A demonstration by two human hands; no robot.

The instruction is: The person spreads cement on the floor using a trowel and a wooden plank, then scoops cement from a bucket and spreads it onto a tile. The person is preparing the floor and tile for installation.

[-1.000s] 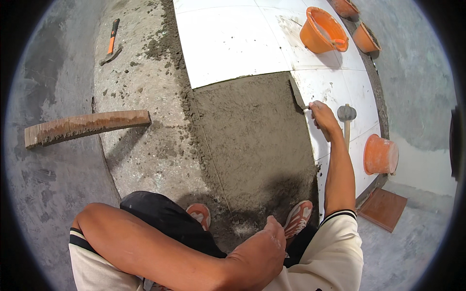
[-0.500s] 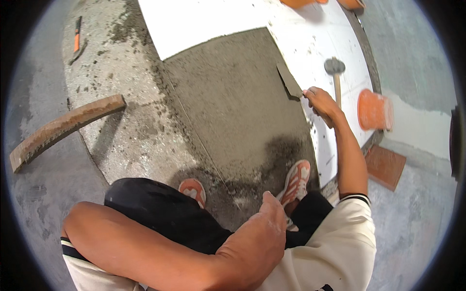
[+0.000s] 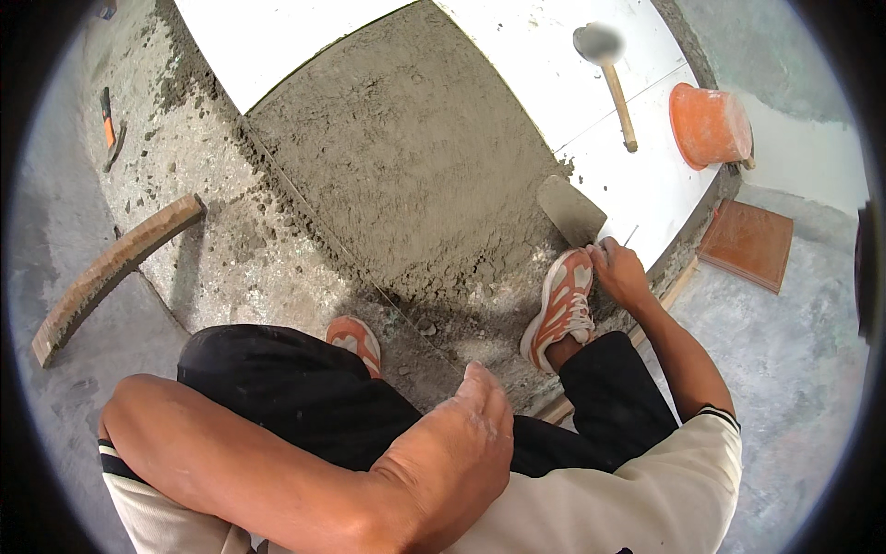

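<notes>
My right hand (image 3: 620,272) grips a trowel by its handle, beside my right shoe. The trowel's flat grey blade (image 3: 570,210) lies over the right edge of the mortar bed (image 3: 406,148), next to a white tile (image 3: 637,189). Grey-brown and spread out, the mortar is smoother in its middle and crumbly along the near edge. My left hand (image 3: 461,443) hangs loosely bent in front of my body, dusty at the fingers, with nothing seen in it. Its fingers are partly hidden by the back of the hand.
A thin string (image 3: 318,217) runs along the mortar's left side. On the white tiles are a mallet (image 3: 614,78) and an orange bucket (image 3: 701,125). Brown tiles (image 3: 748,245) lie at right. At left are a long rough bar (image 3: 120,268) and an orange-handled tool (image 3: 108,120).
My right hand has drawn the trowel toward me, down the mortar's right edge to near my shoe. The view has shifted, showing more of the bucket and mallet. My left hand stays much the same.
</notes>
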